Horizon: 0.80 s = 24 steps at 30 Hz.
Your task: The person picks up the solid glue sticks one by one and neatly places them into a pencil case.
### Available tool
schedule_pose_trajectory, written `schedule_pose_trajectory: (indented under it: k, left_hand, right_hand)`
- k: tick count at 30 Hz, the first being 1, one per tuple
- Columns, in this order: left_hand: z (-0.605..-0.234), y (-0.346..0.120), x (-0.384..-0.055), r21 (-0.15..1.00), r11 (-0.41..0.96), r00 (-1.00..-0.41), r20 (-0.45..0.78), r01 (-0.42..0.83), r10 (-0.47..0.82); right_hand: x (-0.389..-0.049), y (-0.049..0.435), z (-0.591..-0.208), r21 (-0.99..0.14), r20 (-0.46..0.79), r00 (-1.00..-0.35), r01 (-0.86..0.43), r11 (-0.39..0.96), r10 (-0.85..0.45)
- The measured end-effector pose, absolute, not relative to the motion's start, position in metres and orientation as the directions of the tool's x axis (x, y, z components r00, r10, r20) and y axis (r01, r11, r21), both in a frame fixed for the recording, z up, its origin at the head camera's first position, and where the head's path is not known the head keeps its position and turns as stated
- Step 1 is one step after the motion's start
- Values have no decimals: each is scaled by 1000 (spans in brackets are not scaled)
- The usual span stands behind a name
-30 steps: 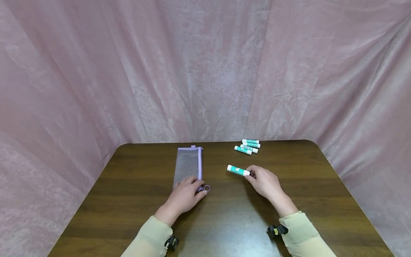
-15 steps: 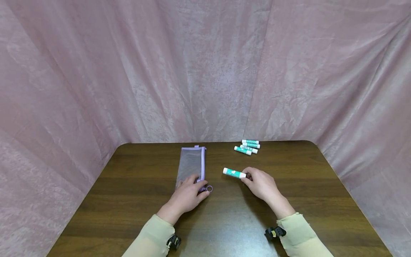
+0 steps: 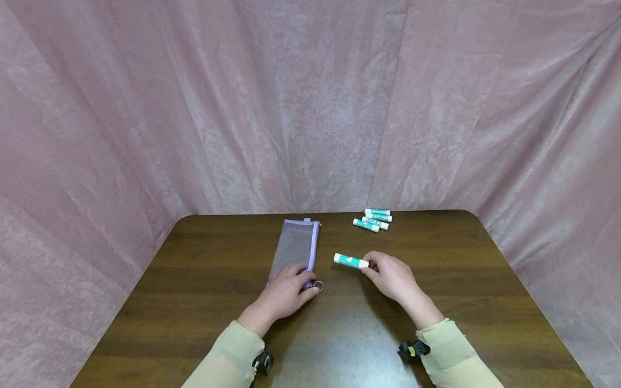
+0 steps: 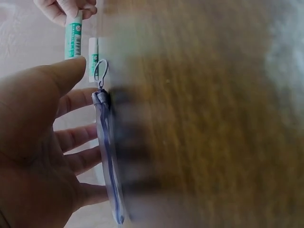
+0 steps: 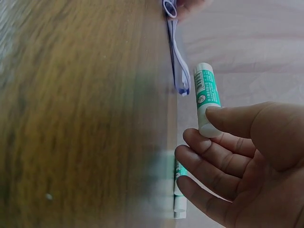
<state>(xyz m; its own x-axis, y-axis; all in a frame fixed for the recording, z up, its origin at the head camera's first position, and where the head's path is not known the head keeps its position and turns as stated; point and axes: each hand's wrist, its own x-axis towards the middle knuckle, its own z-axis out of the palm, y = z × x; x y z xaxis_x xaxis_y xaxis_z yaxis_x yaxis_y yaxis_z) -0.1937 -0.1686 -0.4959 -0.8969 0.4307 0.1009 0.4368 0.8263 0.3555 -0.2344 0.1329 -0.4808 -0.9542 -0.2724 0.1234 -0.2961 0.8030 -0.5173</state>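
A flat mesh zipper pouch [image 3: 295, 245] with lilac edging lies left of centre on the table. My left hand [image 3: 286, 296] rests on its near end, fingers relaxed and spread against it. The thumb sits close to the zipper's ring pull [image 3: 318, 285], apart from it in the left wrist view. To the right of the pouch, my right hand [image 3: 392, 276] pinches a white and green glue stick [image 5: 207, 88] by one end, between thumb and fingers. The glue stick's other end points left, towards the pouch, and it is held above the tabletop.
Several more glue sticks [image 3: 372, 221] lie side by side near the back edge of the brown wooden table [image 3: 194, 280]. A pink curtain [image 3: 310, 108] hangs behind the table and along its sides.
My left hand and the pouch have shifted to the right, and the pouch's far end has turned rightward. My right hand has carried the glue stick slightly left.
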Motion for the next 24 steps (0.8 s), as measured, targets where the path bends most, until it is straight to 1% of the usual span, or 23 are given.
schedule_pose_trajectory:
  k: [4, 9, 13, 19, 24]
  left_hand:
    - [-495, -168, -197, 337, 841, -904, 101, 424, 415]
    - [-494, -166, -194, 313, 882, -935, 62, 351, 350]
    - [-495, -164, -194, 313, 898, -949, 43, 308, 311]
    - [-497, -163, -196, 294, 903, -950, 82, 313, 303]
    - [-497, -163, -198, 307, 898, -949, 109, 315, 295]
  right_hand:
    - [-235, 133, -480, -512, 130, -954, -299, 806, -271]
    - [-233, 134, -482, -508, 108, -957, -287, 812, -271]
    - [-232, 134, -483, -509, 117, -955, -293, 809, -273]
    - [-233, 133, -482, -507, 122, -955, -295, 810, -272]
    - [-233, 134, -482, -505, 115, -957, -286, 814, -266]
